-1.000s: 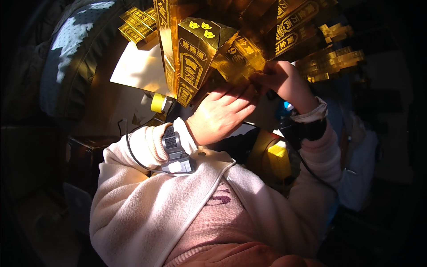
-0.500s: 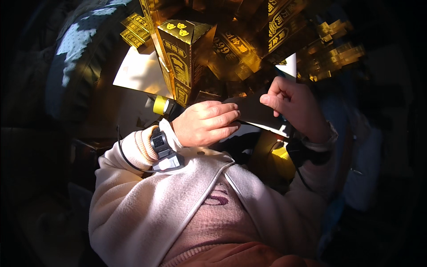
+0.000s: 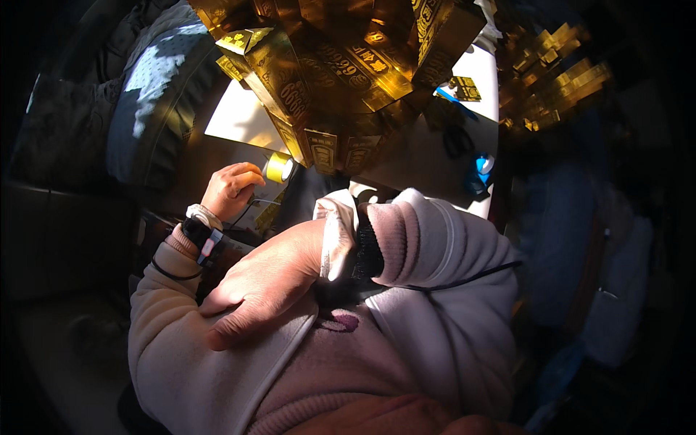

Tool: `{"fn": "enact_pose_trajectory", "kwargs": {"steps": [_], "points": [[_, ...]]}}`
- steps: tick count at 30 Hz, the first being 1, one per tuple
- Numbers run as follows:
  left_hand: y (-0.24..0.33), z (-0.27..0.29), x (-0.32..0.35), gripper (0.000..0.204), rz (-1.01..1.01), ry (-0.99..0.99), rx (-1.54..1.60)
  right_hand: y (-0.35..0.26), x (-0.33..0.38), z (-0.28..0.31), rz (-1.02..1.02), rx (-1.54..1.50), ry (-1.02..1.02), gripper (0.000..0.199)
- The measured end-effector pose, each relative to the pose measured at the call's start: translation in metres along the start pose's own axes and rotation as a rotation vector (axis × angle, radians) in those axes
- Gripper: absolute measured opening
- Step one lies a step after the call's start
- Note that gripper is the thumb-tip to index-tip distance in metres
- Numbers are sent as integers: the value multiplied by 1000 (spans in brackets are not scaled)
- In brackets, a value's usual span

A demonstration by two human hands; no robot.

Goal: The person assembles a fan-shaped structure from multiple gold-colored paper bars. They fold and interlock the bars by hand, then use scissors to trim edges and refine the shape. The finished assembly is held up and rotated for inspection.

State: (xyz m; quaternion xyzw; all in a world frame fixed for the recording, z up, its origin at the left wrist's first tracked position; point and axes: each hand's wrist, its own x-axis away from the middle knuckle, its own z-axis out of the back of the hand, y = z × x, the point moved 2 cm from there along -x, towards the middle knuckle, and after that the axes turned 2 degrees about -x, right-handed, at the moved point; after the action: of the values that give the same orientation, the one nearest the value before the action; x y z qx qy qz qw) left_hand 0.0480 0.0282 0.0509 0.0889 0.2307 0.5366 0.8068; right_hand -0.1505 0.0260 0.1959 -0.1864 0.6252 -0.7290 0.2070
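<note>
My left hand (image 3: 235,190) hovers beside a yellow roll of tape (image 3: 279,167), its fingers loosely bent with nothing seen in them. Across my body reaches my right hand (image 3: 272,272), resting on my left sleeve (image 3: 177,319). Its thumb and a finger lie apart against the cloth, and the other fingers are hidden. Beyond both hands stands a large structure of folded gold paper pieces (image 3: 290,80), printed with dark and shiny patterns. Neither hand touches it.
A white tabletop (image 3: 235,116) lies beneath the gold structure. On its right side are dark-handled scissors (image 3: 457,141), a blue tape dispenser (image 3: 480,174) and a flat gold paper piece (image 3: 465,88). Another gold paper cluster (image 3: 558,80) stands at the far right.
Both hands have left the near edge of the gold structure. My left hand has moved left toward the tape roll; my right hand has swung across onto my left sleeve.
</note>
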Motion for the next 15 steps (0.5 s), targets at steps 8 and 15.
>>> {"fn": "enact_pose_trajectory", "kwargs": {"steps": [8, 15], "points": [[6, 11, 5, 24, 53, 128, -43, 26, 17, -3, 19, -202, 38, 75], [19, 13, 2, 28, 93, 193, 37, 29, 54, 15, -133, -39, 46, 59]]}}
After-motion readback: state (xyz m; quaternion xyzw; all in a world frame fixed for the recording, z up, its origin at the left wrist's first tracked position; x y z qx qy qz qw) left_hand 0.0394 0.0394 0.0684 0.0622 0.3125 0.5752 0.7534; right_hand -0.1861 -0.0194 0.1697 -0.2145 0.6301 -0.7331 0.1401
